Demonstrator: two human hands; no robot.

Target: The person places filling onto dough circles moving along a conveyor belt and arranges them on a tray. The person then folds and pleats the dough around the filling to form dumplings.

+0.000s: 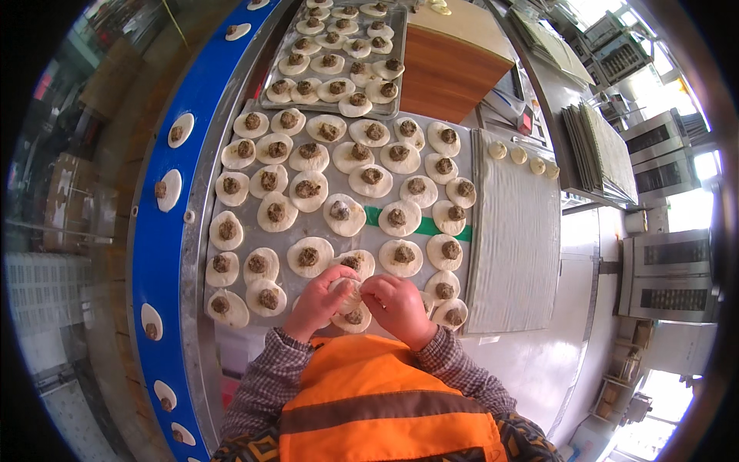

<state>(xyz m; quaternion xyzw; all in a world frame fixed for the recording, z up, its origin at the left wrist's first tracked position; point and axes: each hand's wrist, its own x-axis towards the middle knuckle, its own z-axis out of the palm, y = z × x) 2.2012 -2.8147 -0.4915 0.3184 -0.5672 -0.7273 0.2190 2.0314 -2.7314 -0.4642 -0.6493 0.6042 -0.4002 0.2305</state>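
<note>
Close in front of my orange apron, my left hand (317,302) is curled around a filled dough bun (346,297), its white edge partly gathered in folds. The fingers of my right hand (399,306) pinch that bun's rim from the other side. Much of the bun is hidden by my fingers. Around my hands, flat dough rounds topped with brown filling lie on the metal table; one round (353,318) sits just below the bun, and another round (310,256) lies beyond my left hand.
On the left, a blue conveyor belt (156,254) carries several filled rounds. A metal tray (395,46) of more rounds stands at the far end. To the right, a pale cloth-covered board (512,246) holds several closed buns (518,155) in its far corner. Stacked boards (600,150) stand beyond it.
</note>
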